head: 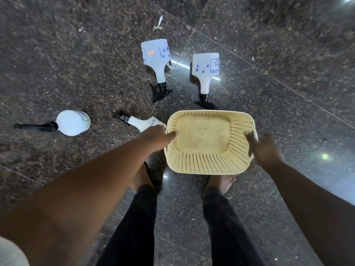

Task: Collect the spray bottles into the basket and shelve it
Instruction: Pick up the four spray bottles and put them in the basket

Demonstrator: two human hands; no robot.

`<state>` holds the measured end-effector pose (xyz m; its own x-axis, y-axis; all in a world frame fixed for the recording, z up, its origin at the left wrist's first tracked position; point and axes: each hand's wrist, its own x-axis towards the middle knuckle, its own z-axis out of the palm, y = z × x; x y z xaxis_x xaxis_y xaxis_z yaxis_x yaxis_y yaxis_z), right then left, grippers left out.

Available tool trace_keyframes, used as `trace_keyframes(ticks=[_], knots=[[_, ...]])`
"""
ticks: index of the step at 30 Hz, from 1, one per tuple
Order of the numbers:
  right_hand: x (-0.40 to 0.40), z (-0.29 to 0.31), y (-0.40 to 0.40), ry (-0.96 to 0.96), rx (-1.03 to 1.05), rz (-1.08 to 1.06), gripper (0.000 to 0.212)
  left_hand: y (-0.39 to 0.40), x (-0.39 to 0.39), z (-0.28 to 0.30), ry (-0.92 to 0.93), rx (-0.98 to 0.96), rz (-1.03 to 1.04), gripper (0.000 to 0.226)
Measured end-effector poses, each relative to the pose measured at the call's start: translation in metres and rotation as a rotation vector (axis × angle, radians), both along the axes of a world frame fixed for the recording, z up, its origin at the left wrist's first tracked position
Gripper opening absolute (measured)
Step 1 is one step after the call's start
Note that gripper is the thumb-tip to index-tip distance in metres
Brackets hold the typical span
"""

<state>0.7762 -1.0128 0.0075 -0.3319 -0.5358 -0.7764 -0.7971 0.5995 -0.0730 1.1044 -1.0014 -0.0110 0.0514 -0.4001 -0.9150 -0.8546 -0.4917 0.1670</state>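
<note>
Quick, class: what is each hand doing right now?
Left hand: closed on the left rim of the basket.
Right hand: open, fingers spread at the basket's right handle; no clear grip.

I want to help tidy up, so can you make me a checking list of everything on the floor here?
Surface: dark speckled stone floor, shiny, with tile seams.
Job's things: yellow basket is empty and held above the floor. Four white spray bottles lie on their sides: far-left bottle, near bottle partly hidden by the left hand, back-left bottle, back-right bottle.
Clutter: small paper scrap and bits of litter beyond the bottles.
Hands: left hand grips the basket's left rim; right hand is at its right rim, grip blurred.
Cables: nothing seen.
Surroundings: the person's bare feet and dark trousers below the basket; no shelf in view.
</note>
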Motion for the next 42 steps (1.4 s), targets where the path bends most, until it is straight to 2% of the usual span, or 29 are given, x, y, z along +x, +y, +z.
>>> trace_keyframes(ticks=[1, 3, 6, 7, 9, 11, 13, 16, 20, 22, 24, 27, 29, 31, 33, 35, 37, 40, 42], knots=[[0.003, 0.004, -0.009, 0.048, -0.119, -0.007, 0.082, -0.004, 0.0, 0.003, -0.034, -0.069, 0.02, 0.063], [0.01, 0.007, -0.03, 0.075, -0.349, 0.034, 0.069, -0.018, 0.002, 0.006, -0.098, -0.241, 0.111, 0.056], [0.033, 0.004, -0.064, -0.029, -0.432, 0.246, 0.04, -0.043, 0.015, 0.0, -0.12, -0.39, 0.18, 0.03], [0.043, 0.001, -0.074, -0.086, -0.419, 0.319, 0.037, -0.05, 0.021, -0.005, -0.118, -0.403, 0.156, 0.032], [0.064, -0.009, -0.095, -0.185, -0.345, 0.472, 0.037, -0.064, 0.033, -0.017, -0.123, -0.422, 0.003, 0.049], [0.086, -0.024, -0.113, -0.199, -0.199, 0.66, 0.042, -0.073, 0.041, -0.03, -0.191, -0.447, -0.228, 0.06], [0.105, -0.046, -0.125, -0.203, -0.031, 0.74, 0.046, -0.08, 0.044, -0.047, -0.251, -0.443, -0.384, 0.066], [0.125, -0.074, -0.137, -0.217, 0.146, 0.822, 0.057, -0.086, 0.042, -0.075, -0.276, -0.391, -0.485, 0.072], [0.139, -0.095, -0.153, -0.138, 0.228, 0.977, 0.071, -0.092, 0.032, -0.1, -0.346, -0.394, -0.559, 0.073], [0.146, -0.099, -0.154, -0.088, 0.246, 1.086, 0.068, -0.092, 0.029, -0.108, -0.396, -0.464, -0.656, 0.072], [0.15, -0.104, -0.15, -0.039, 0.246, 1.133, 0.054, -0.092, 0.028, -0.111, -0.431, -0.505, -0.711, 0.067], [0.145, -0.1, -0.145, 0.066, 0.223, 1.145, 0.036, -0.094, 0.027, -0.107, -0.45, -0.498, -0.747, 0.054], [0.135, -0.091, -0.142, 0.113, 0.056, 1.147, 0.04, -0.092, 0.031, -0.099, -0.479, -0.522, -0.76, 0.045], [0.125, -0.076, -0.143, 0.076, -0.122, 1.021, 0.045, -0.09, 0.04, -0.089, -0.502, -0.576, -0.723, 0.04], [0.117, -0.058, -0.144, -0.002, -0.267, 0.84, 0.04, -0.089, 0.05, -0.074, -0.499, -0.645, -0.646, 0.037], [0.106, -0.036, -0.145, -0.047, -0.406, 0.724, 0.035, -0.091, 0.056, -0.05, -0.461, -0.716, -0.506, 0.029], [0.092, -0.008, -0.142, -0.077, -0.52, 0.584, 0.031, -0.101, 0.057, -0.021, -0.385, -0.742, -0.282, 0.027], [0.071, 0.04, -0.124, -0.151, -0.588, 0.34, 0.033, -0.112, 0.053, 0.041, -0.165, -0.588, 0.114, 0.04], [0.061, 0.07, -0.103, -0.193, -0.591, 0.229, 0.03, -0.107, 0.047, 0.088, -0.06, -0.521, 0.234, 0.044]])
